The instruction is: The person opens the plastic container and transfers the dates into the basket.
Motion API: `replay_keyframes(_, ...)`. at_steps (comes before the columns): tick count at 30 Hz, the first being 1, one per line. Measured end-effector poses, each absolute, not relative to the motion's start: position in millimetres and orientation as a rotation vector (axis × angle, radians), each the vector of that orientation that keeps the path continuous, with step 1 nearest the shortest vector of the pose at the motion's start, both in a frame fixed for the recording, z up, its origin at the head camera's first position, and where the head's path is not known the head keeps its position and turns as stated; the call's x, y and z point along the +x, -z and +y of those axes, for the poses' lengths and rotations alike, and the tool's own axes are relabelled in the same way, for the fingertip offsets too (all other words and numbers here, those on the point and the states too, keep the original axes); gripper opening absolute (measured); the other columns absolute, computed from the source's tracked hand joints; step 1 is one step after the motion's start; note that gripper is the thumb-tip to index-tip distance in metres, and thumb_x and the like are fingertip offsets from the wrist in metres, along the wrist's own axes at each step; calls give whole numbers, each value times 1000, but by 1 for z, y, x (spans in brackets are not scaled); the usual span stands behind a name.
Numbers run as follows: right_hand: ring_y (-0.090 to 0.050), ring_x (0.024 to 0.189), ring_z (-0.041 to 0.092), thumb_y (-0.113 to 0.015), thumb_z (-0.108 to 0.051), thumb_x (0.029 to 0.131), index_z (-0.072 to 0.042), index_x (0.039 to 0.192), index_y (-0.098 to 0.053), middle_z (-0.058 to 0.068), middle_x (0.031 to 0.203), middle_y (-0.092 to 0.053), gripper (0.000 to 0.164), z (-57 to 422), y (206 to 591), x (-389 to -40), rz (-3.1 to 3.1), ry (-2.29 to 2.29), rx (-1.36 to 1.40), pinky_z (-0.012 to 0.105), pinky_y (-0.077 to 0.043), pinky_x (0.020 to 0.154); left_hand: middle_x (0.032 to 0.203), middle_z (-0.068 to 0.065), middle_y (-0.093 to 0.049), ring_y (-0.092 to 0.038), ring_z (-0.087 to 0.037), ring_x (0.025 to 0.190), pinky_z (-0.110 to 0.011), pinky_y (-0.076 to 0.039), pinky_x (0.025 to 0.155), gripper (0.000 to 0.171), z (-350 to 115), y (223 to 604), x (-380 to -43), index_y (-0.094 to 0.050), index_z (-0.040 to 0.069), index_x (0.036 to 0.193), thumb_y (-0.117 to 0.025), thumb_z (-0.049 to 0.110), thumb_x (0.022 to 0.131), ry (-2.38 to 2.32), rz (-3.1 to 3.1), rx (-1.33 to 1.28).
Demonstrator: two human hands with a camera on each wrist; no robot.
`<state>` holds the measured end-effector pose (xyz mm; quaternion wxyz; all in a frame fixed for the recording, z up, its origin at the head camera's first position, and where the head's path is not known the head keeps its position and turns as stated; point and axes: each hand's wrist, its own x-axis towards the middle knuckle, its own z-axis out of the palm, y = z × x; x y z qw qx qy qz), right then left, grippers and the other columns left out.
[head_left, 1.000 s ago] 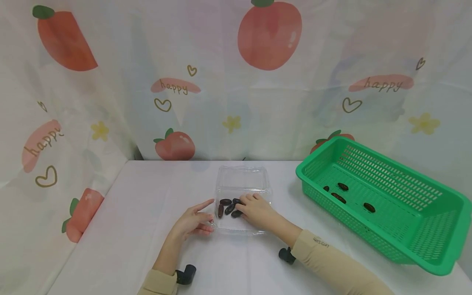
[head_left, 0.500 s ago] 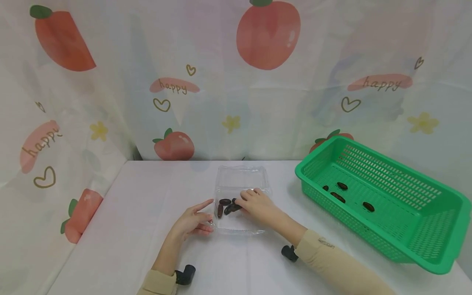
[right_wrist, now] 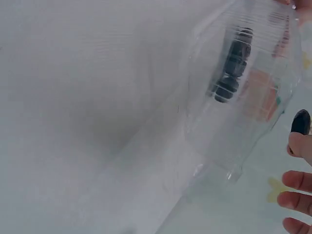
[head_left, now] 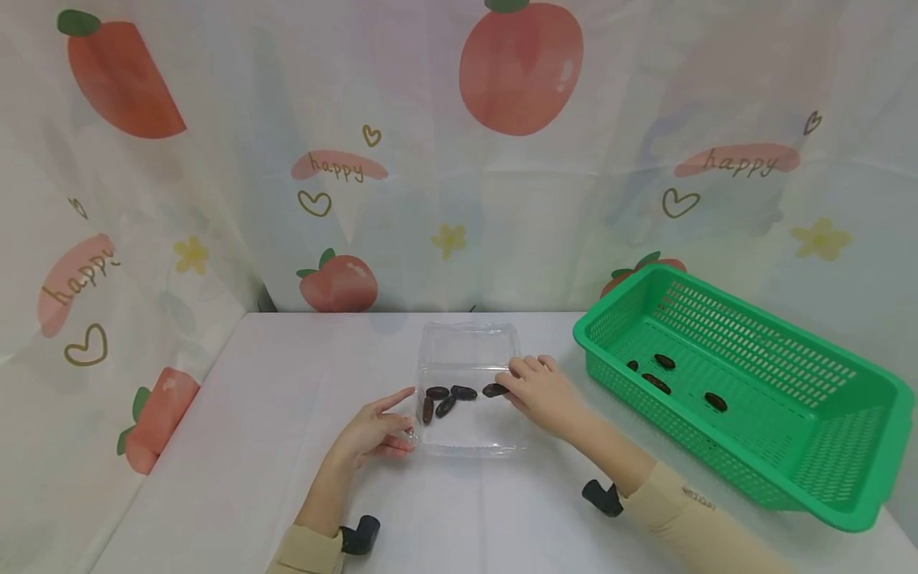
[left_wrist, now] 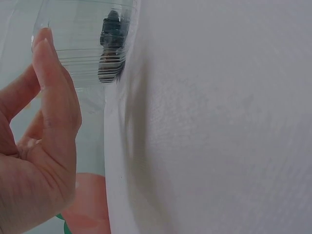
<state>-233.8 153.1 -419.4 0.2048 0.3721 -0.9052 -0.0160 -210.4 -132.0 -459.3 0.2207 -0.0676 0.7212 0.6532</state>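
My right hand (head_left: 541,395) pinches a dark brown date (head_left: 494,390) between thumb and fingers. It holds the date above the right side of an open clear plastic clamshell box (head_left: 473,434). In the right wrist view the held date (right_wrist: 301,122) shows apart from the box, at the fingertips. Several more dates (head_left: 445,406) lie in the left back part of the box. My left hand (head_left: 374,430) rests at the box's left side, fingers mostly straight. The left wrist view shows its fingertips (left_wrist: 45,41) touching the clear wall.
A green perforated plastic basket (head_left: 717,454) stands at the right, with several dates (head_left: 715,401) on its floor. The box's clear lid (head_left: 469,344) is folded back behind it. White cloth covers the table (head_left: 237,478), and a printed curtain (head_left: 402,215) hangs behind.
My right hand has taken up a date from the group in the box and moved right and slightly back with it. The left hand has stayed in place.
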Motion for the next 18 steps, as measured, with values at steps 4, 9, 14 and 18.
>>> replay_keyframes(4,-47,76,19,-70,-23,81,-19,94,-58,-1,79,-46,18,168,413,-227,-2555,88,964,36,-43,75,93,-15,-63,-63,-15,54,-27,-55,53,56,-132,460,-211,-39,18,140,-56,7,88,-1809,1991,-193)
replay_keyframes(9,-47,74,20,-72,-20,78,-17,93,-58,0,78,-45,21,193,407,-219,-2519,78,892,36,-42,71,97,-18,-61,-63,-16,55,-27,-55,52,56,-130,457,-210,-38,19,140,-56,7,89,-1805,1999,-205)
replay_keyframes(14,-47,71,21,-68,-18,79,-13,91,-55,3,79,-46,18,221,404,-213,-2423,13,870,39,-43,70,95,-16,-62,-64,-17,56,-28,-55,53,56,-130,460,-211,-39,19,140,-56,7,88,-1803,2007,-211)
replay_keyframes(18,-46,70,22,-38,-34,98,-12,92,-56,3,79,-45,29,242,401,-208,-2408,-37,817,40,-41,68,91,-15,-62,-64,-16,55,-27,-55,52,57,-131,460,-211,-39,18,140,-56,6,87,-1812,1997,-197)
